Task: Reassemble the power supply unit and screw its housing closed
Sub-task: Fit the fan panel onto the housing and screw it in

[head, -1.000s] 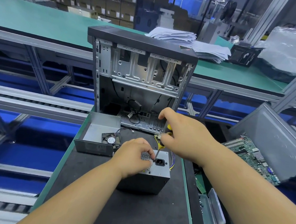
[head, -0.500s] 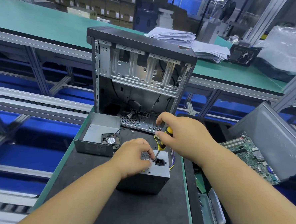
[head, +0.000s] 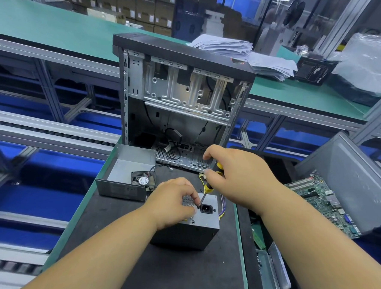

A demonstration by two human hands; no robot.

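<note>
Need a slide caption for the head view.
Right hand drives screwdriver into power supply; left hand steadies.

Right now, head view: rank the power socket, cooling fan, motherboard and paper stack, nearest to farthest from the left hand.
1. Power socket: on the power supply unit face, just right of the left hand.
2. Cooling fan: close by, up and to the left, in the open metal cover.
3. Motherboard: far right.
4. Paper stack: on the back bench, beyond the computer case.
</note>
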